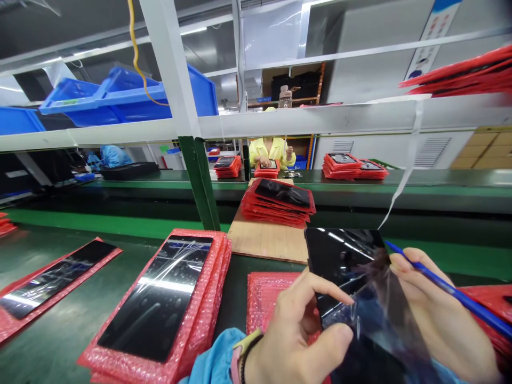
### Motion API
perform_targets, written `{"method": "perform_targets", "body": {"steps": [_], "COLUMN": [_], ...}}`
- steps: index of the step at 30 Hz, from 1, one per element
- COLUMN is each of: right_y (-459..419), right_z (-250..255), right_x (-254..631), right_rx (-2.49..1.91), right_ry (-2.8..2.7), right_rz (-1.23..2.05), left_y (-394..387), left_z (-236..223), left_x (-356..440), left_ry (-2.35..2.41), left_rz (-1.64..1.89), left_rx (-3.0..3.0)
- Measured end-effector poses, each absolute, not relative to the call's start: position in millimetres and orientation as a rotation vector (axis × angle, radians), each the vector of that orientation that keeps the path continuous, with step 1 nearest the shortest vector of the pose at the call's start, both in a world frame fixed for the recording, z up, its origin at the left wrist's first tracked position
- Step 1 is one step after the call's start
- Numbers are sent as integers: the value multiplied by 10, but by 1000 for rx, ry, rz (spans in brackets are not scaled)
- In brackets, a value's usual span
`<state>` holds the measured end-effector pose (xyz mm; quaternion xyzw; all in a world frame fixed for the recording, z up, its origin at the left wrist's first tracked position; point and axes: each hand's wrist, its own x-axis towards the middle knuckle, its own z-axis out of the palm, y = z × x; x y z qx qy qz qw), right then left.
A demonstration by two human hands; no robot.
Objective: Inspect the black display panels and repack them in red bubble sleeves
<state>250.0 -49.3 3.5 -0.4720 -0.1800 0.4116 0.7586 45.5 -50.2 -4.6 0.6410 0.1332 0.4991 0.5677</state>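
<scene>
The left hand (306, 330) is grasping a glossy black rectangular panel (342, 253) above the near right of the dark green bench (118, 288). The right hand (444, 314) is holding a slim blue pen-shaped tool (448, 287) and pinching transparent plastic film (388, 314) over the panel. Red bubble-wrap sleeves (210, 298) are lying stacked to the left.

Black panel (326, 250), blue pen (440, 282), red wrap (267, 294)
</scene>
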Motion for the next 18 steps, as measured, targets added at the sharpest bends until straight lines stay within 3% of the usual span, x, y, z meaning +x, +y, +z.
{"method": "perform_targets", "body": {"steps": [12, 18], "right_y": [-426, -446], "right_z": [50, -11], "right_x": [2541, 2554], "right_rx": [-994, -873], "right_ry": [-144, -383], "right_rz": [901, 799], "left_y": [-415, -368], "left_z": [-10, 43], "left_x": [518, 542], "left_ry": [100, 52], "left_rz": [1080, 1085], "left_rx": [1072, 852]}}
